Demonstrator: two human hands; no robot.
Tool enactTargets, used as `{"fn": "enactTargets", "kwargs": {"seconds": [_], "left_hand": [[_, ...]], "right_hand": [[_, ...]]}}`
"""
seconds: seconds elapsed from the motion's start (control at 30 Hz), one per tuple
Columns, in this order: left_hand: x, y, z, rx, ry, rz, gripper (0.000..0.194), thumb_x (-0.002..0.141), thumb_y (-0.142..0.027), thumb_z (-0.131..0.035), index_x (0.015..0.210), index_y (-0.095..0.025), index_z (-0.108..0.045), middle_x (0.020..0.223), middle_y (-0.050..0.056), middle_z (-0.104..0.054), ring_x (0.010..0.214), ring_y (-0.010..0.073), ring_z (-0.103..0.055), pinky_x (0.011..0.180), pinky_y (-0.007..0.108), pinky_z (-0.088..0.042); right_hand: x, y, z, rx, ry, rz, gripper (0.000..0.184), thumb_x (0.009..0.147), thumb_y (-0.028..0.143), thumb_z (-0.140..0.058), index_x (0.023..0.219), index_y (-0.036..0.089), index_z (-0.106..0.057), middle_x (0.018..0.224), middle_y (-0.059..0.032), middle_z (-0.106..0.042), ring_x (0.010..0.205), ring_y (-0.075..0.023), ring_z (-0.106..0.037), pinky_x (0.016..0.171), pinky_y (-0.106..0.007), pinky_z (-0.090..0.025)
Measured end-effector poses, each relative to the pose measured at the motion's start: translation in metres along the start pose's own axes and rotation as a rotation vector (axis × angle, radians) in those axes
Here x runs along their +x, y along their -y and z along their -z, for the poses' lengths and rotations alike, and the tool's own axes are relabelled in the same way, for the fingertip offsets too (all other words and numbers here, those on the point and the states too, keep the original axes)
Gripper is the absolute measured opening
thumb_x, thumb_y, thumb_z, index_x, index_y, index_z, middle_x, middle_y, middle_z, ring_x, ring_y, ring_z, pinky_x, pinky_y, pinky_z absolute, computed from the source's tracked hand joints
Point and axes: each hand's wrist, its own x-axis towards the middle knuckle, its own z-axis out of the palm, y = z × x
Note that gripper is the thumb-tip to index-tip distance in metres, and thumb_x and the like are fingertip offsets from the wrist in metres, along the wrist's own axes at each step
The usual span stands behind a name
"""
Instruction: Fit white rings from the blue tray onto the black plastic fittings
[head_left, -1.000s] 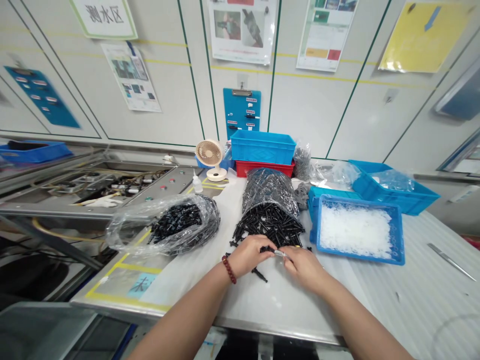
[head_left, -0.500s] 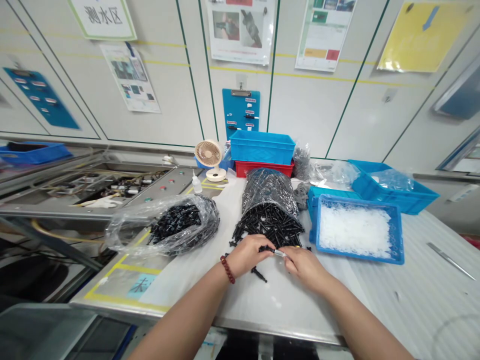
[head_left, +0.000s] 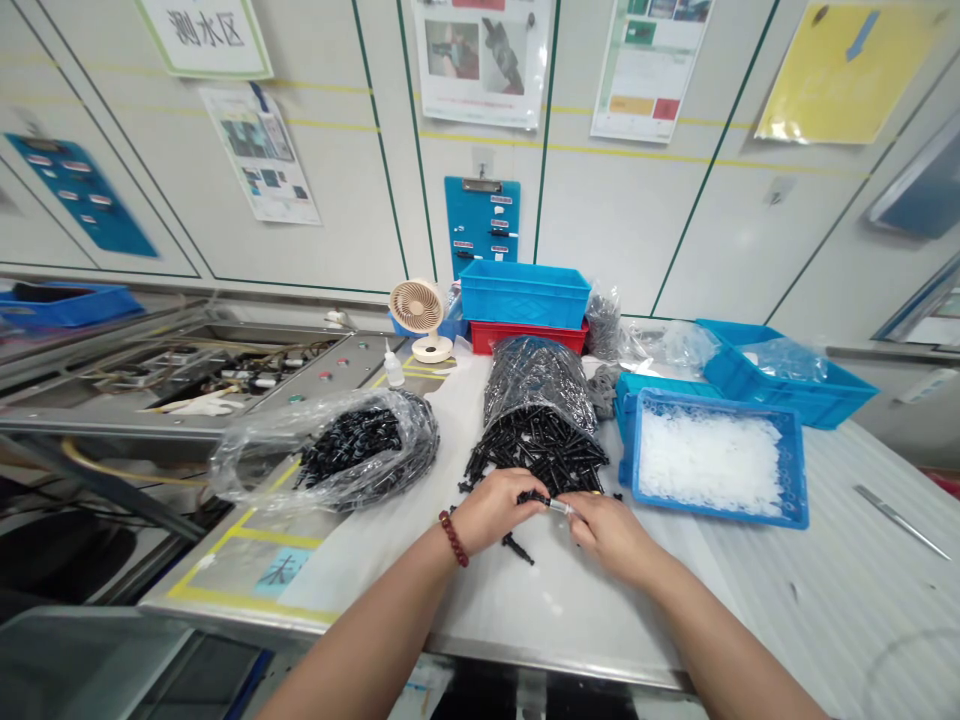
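Left hand (head_left: 495,512), right hand (head_left: 611,535) both pinching small black fitting (head_left: 534,497), long axis crosswise between them; black fittings heap (head_left: 540,452) just ahead.

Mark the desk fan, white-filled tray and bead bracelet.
Desk fan (head_left: 415,306), head view, on its round grille.
White-filled tray (head_left: 799,470), head view, on its right wall.
Bead bracelet (head_left: 452,538), head view, on its beads.

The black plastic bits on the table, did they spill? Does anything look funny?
Yes. The black plastic parts lie in a loose heap outside the clear plastic bag on the white table top, and one stray piece sits alone just below the left hand.
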Motion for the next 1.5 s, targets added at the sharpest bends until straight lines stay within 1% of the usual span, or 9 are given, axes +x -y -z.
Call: {"fn": "enactTargets", "kwargs": {"seconds": [0.23,0.5,0.63,0.77,0.97,1.27,1.5], "left_hand": [[-0.0002,0.0016,-0.0009,-0.003,-0.004,-0.004,0.011,0.076,-0.013,-0.063,0.085,-0.018,-0.067,0.082,0.0,-0.066,0.075,0.0131,-0.06,0.076,0.022,-0.045],[-0.0002,0.0025,-0.0009,-0.015,0.0,-0.023,0.01,0.077,-0.014,-0.063,0.085,-0.018,-0.067,0.083,0.001,-0.066,0.076,0.0132,-0.06,0.076,0.022,-0.045],[-0.0001,0.002,-0.0008,-0.018,-0.006,-0.013,0.011,0.076,-0.013,-0.063,0.085,-0.018,-0.067,0.082,0.001,-0.066,0.076,0.0132,-0.06,0.076,0.021,-0.045],[-0.0001,0.0017,-0.0003,-0.013,0.001,-0.014,0.01,0.076,-0.013,-0.063,0.085,-0.017,-0.067,0.083,0.001,-0.066,0.076,0.0135,-0.06,0.075,0.021,-0.045],[-0.0001,0.0025,-0.0012,-0.016,0.001,-0.011,0.01,0.077,-0.014,-0.062,0.085,-0.018,-0.067,0.083,0.001,-0.066,0.076,0.0134,-0.06,0.075,0.022,-0.045],[-0.0004,0.0029,-0.0011,-0.015,0.001,-0.016,0.011,0.077,-0.014,-0.062,0.085,-0.018,-0.067,0.082,0.0,-0.066,0.076,0.0132,-0.06,0.076,0.022,-0.046],[-0.0004,0.0023,-0.0004,-0.025,-0.001,-0.027,0.01,0.078,-0.015,-0.061,0.085,-0.018,-0.067,0.082,0.001,-0.066,0.077,0.0134,-0.06,0.077,0.022,-0.046]], "right_hand": [[-0.0008,-0.0034,-0.0012,0.051,0.004,0.045,0.031,0.082,0.015,-0.036,0.104,0.018,-0.057,0.098,-0.0068,-0.063,0.088,-0.0193,-0.056,0.075,-0.027,-0.038],[-0.0011,-0.0021,0.0001,0.032,0.012,0.029,0.027,0.084,0.017,-0.036,0.099,0.017,-0.059,0.093,-0.0068,-0.064,0.082,-0.0189,-0.056,0.07,-0.027,-0.038],[-0.001,-0.0037,-0.0016,0.047,-0.008,0.036,0.032,0.083,0.014,-0.035,0.106,0.019,-0.057,0.099,-0.0063,-0.064,0.088,-0.0191,-0.057,0.076,-0.027,-0.039],[-0.0008,-0.005,-0.003,0.054,-0.01,0.044,0.034,0.081,0.013,-0.035,0.108,0.019,-0.057,0.101,-0.0063,-0.063,0.089,-0.019,-0.056,0.077,-0.028,-0.04],[-0.0016,-0.0031,-0.0011,0.074,-0.009,0.054,0.032,0.083,0.015,-0.034,0.105,0.019,-0.058,0.098,-0.0063,-0.064,0.088,-0.0187,-0.056,0.076,-0.028,-0.04],[-0.0019,-0.0036,-0.0013,0.081,-0.013,0.03,0.031,0.084,0.016,-0.033,0.102,0.02,-0.059,0.096,-0.0055,-0.064,0.087,-0.0184,-0.056,0.074,-0.027,-0.038],[-0.0005,-0.005,-0.0025,0.025,-0.026,0.024,0.024,0.087,0.02,-0.035,0.089,0.019,-0.059,0.081,-0.0037,-0.063,0.074,-0.0159,-0.054,0.065,-0.024,-0.034]]}}
